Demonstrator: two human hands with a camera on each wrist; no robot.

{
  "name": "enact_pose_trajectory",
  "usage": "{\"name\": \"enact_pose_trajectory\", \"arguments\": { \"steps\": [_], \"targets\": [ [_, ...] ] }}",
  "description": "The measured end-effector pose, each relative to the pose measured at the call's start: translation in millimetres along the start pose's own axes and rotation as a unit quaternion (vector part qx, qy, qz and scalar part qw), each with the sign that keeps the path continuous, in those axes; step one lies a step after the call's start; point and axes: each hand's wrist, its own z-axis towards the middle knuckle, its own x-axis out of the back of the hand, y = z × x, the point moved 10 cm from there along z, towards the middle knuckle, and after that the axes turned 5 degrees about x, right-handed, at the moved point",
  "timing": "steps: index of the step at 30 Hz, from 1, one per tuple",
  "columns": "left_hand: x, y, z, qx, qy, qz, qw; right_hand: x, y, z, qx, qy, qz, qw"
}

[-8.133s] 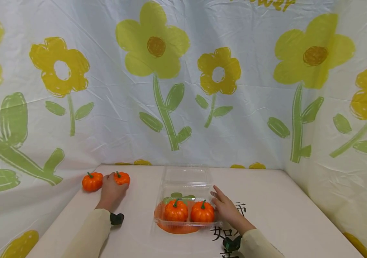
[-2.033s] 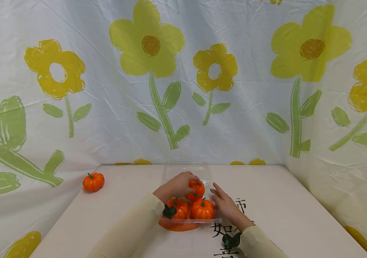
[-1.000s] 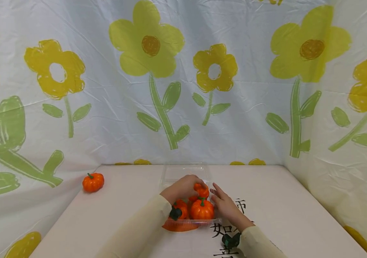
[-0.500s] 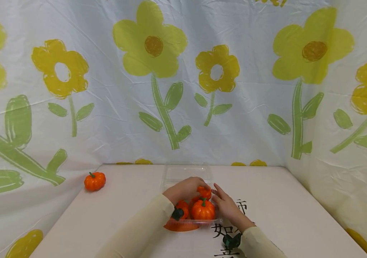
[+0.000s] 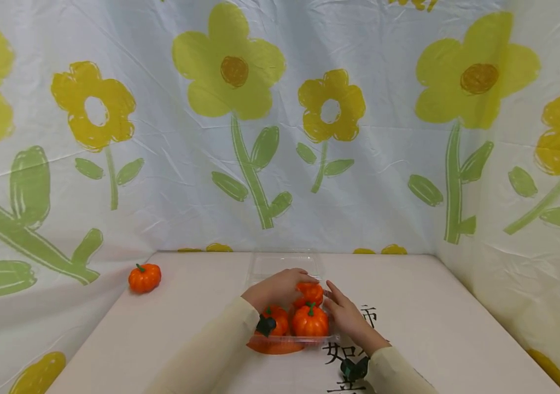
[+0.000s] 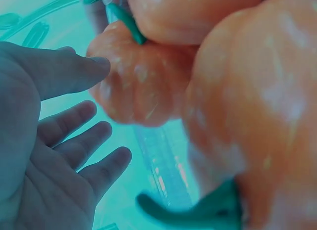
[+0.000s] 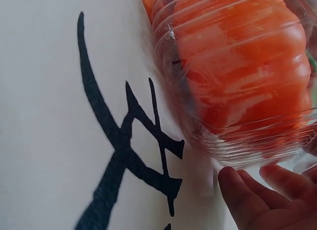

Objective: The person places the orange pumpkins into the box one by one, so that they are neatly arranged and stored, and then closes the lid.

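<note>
A clear plastic clamshell box (image 5: 287,264) lies with its lid folded back and holds three small orange toy pumpkins. The front right pumpkin (image 5: 310,323) and the front left pumpkin (image 5: 279,320) stand stem up, the latter partly behind the left wrist. Behind them sits the back right pumpkin (image 5: 314,294). Over it reaches my left hand (image 5: 280,290), fingers loosened; in the left wrist view its thumb lies by a pumpkin (image 6: 143,81), contact unclear. My right hand (image 5: 351,318) keeps its fingers nearly straight along the box's right side, at the ribbed wall (image 7: 237,146).
Another orange pumpkin (image 5: 144,278) stands alone at the table's far left corner. Black characters (image 5: 339,350) are printed on the pale table covering (image 5: 423,323). A flower-patterned curtain (image 5: 383,208) closes off the back and sides.
A pumpkin beside the far-left one was carried by my left hand into the box's back right. Since half a second ago, that hand's fingers have spread and shifted slightly left. The right hand stays.
</note>
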Motion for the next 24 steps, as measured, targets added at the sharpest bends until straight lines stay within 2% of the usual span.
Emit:
{"name": "enact_pose_trajectory", "arguments": {
  "steps": [5, 12, 17, 24],
  "targets": [
    [12.1, -8.7, -5.7, 0.006, 0.012, -0.023, 0.9997, -1, -1, 1, -0.002, -0.003, -0.002, 1.000],
    [23.6, -22.8, -14.4, -0.019, 0.034, -0.037, 0.9985, 0, -2, -2, -0.012, 0.000, -0.008, 1.000],
    [29.7, -39.4, -22.7, -0.013, 0.045, -0.062, 0.9970, -1, -3, -3, -0.011, 0.003, -0.010, 1.000],
    [40.0, -66.8, -32.4, 0.003, 0.084, -0.102, 0.9912, -2, -6, -4, -0.011, 0.005, -0.009, 1.000]
  ]
}}
